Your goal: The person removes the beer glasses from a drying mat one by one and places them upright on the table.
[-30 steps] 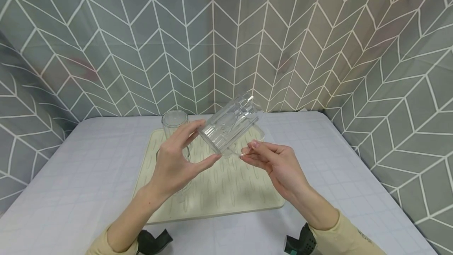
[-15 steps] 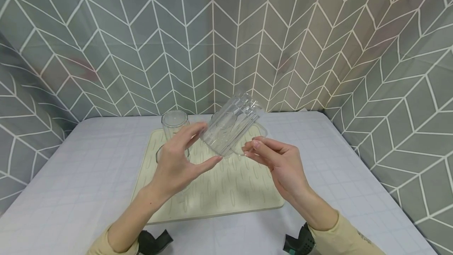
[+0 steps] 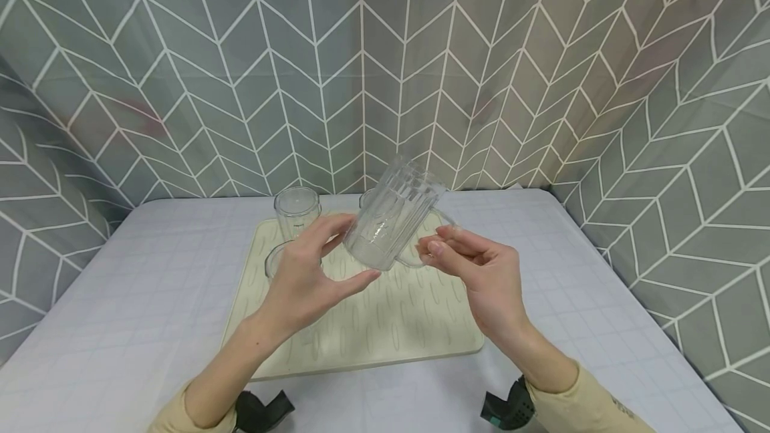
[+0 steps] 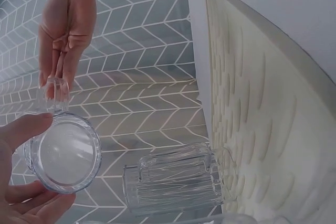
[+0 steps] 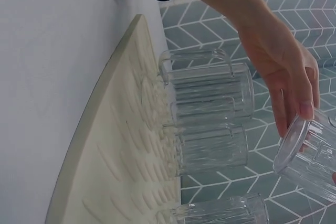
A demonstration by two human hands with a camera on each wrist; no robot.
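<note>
A clear glass mug (image 3: 394, 219) with ribbed sides is held tilted above the cream drying mat (image 3: 385, 326), its base toward the lower left and its mouth up to the right. My left hand (image 3: 307, 266) grips it near the base, thumb on one side and fingers on the other. The right hand (image 3: 475, 266) pinches its handle, partly hiding it. In the left wrist view the round base of this mug (image 4: 65, 153) faces the camera, with fingertips at its edge. The right wrist view shows the mug (image 5: 315, 148) at the right edge.
Several other clear mugs stand mouth down on the mat: one at the back left (image 3: 297, 209), one partly behind the left hand (image 3: 275, 260), one behind the held mug (image 3: 365, 199). A white cloth (image 3: 150, 299) covers the table; a patterned curtain (image 3: 385, 72) hangs behind.
The held mug has turned slightly more upright and shifted a little. Its handle has swung with it, the right hand moving slightly right along with the handle. The left hand keeps its grip near the base.
</note>
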